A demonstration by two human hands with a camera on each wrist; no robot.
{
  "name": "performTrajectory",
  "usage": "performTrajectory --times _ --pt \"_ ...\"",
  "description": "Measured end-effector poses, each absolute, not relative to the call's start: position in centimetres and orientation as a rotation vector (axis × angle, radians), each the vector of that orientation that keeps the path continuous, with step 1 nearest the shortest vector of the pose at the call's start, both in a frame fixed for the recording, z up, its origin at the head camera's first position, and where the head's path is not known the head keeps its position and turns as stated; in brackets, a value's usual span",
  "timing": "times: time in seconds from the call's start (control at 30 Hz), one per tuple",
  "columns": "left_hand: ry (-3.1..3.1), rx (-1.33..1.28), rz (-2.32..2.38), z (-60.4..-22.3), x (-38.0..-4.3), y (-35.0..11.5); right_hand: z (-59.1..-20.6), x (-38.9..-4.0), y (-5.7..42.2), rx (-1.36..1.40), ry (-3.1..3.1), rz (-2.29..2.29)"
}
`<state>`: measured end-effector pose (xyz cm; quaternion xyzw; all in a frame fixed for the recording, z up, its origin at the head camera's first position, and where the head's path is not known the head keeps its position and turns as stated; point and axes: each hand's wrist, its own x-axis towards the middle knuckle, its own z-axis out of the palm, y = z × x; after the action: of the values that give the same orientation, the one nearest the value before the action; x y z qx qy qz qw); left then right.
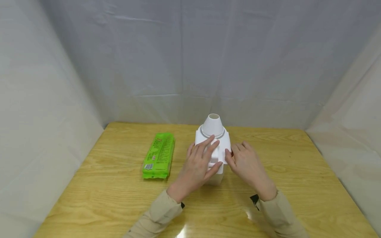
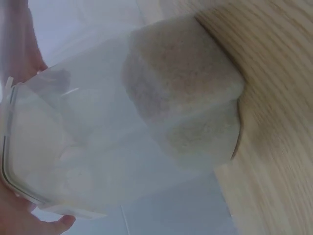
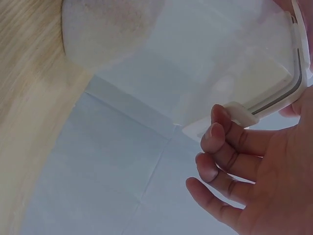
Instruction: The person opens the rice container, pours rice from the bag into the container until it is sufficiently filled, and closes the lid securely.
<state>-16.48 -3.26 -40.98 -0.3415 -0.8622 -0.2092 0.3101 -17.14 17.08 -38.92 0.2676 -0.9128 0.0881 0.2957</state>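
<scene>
A clear storage container [image 2: 102, 122], with pale grain [image 2: 190, 73] in its bottom, stands on the table under a white lid [image 1: 222, 152]. On the lid's far part sits a white cone [image 1: 213, 127] with an opening at its top. My left hand [image 1: 196, 165] rests across the lid with its fingers spread; one finger reaches over the left edge. At the right edge, my right hand [image 1: 247, 162] has its thumb on the lid's rim. Its curled forefinger touches the white side clip [image 3: 237, 113], while the other fingers bend loosely below.
A flat green packet [image 1: 157, 157] with printed text and a barcode lies left of the container. The wooden table [image 1: 297, 172] is bordered by pale hanging sheets [image 1: 148, 66] at the back and on both sides.
</scene>
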Motion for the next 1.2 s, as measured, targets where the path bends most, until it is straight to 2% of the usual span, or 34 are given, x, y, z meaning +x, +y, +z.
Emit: performTrajectory --times 0.5,0.77,1.2 --pt "-2.257 -0.869 -0.627 -40.2 -16.3 -3.4 -38.4 -16.9 17.5 0.712 -2.456 0.230" --pt "-2.261 -0.880 -0.653 -40.0 -16.3 -3.6 -38.1 -17.6 18.0 0.567 -2.469 0.394" --pt "-2.294 -1.088 -0.843 -38.9 -16.6 -4.7 -38.7 -19.1 19.4 0.531 -2.495 0.477"
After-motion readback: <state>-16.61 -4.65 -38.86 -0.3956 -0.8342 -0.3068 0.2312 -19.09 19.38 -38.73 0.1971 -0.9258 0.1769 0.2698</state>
